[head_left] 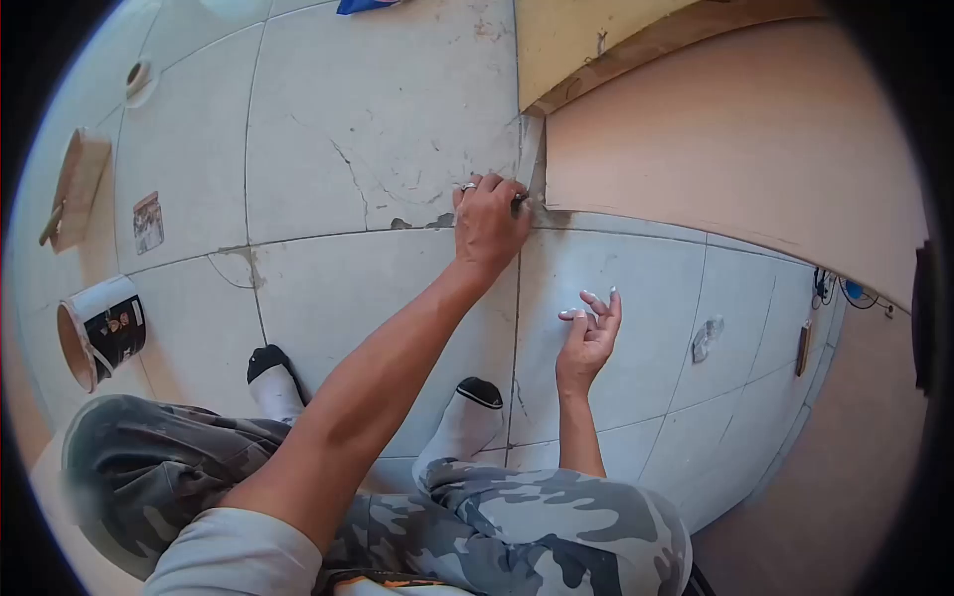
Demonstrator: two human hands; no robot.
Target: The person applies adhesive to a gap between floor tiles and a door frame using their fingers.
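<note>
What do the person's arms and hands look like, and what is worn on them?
Both forearms are bare. The left hand wears a silver ring on one finger. A light grey short sleeve covers the left upper arm. The right hand shows no ring or glove.

Grey-and-white camouflage trousers point(556, 526), white socks point(273, 382) with black toes, pale grey tiles point(378, 109), a peach-pink wall point(735, 129), a white-and-black bucket point(104, 333) with a tan inside, a blue scrap point(363, 5).
</note>
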